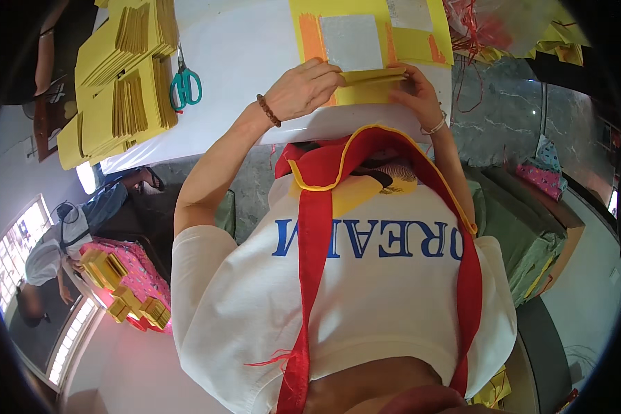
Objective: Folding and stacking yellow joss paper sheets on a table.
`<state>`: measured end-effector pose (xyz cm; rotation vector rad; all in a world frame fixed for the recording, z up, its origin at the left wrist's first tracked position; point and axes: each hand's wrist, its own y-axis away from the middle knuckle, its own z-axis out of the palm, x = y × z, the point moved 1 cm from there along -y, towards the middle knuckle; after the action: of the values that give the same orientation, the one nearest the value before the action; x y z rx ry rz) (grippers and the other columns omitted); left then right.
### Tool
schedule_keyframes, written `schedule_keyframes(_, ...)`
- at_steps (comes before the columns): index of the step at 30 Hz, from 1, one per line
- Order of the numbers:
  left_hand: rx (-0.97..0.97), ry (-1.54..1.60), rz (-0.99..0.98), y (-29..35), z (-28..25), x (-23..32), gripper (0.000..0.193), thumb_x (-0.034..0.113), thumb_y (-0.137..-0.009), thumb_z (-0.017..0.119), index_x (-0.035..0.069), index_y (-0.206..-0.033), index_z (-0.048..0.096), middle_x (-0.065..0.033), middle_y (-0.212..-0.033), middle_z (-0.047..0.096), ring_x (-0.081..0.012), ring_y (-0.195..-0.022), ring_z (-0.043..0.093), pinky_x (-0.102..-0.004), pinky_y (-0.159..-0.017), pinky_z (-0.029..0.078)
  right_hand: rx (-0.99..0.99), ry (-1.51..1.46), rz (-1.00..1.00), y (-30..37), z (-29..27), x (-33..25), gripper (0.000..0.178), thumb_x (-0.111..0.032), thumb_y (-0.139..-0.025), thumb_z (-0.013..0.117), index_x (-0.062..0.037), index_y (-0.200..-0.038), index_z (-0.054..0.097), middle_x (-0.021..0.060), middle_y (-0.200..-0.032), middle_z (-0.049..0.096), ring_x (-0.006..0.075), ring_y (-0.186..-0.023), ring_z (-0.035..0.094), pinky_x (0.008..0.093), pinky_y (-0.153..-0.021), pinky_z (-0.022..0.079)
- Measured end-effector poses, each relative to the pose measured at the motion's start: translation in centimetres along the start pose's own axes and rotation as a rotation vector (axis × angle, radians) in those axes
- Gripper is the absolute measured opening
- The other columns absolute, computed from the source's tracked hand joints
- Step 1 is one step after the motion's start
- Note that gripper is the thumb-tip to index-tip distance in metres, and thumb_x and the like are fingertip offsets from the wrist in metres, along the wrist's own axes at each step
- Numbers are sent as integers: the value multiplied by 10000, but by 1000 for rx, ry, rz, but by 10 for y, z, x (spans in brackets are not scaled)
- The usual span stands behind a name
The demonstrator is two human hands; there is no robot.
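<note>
Paper (352, 54), yellow, flat, with silvery square (352, 38) and orange bands (312, 38), lies on our smooth white worktop (241, 55). Our left hand (307, 86) and right hand (419, 96): both grips clamped on its folded near edge. Left thumb hard to make out; paper's far edge cut off.

The top edge crops the yellow sheet (366, 95) and paper stacks (164, 27); a co-worker's head (32, 303) is blurred.

A small workshop: yellow paper stacks (127, 96), scissors (185, 85), worktable (248, 41)
</note>
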<state>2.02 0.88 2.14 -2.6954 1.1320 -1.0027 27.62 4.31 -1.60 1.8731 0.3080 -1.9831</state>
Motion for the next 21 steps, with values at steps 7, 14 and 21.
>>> schedule_keyframes(7,165,-99,-92,7,-9,17,370,76,-745,608,78,-1108,539,-77,-1043,560,-251,-962,503,-357,-804,398,96,-75,43,-8,-4,24,209,-71,-831,589,-40,-1038,575,-3,-901,606,63,-805,548,198,-709,439)
schedule_keyframes(14,193,-409,-247,29,14,-13,528,20,-682,569,184,-1182,521,-40,-1116,533,-225,-971,495,-368,-810,365,-44,-109,-55,-4,-16,29,277,-20,-794,595,-36,-1068,558,46,-1096,561,113,-997,513,231,-852,393)
schedule_keyframes(21,191,-523,-222,27,10,-12,557,19,-662,547,216,-1183,537,-17,-1152,519,-208,-973,486,-349,-773,357,240,726,-515,-8,-2,-5,669,-128,-718,698,-66,-1305,382,118,-1342,383,263,-1190,420,368,-967,357)
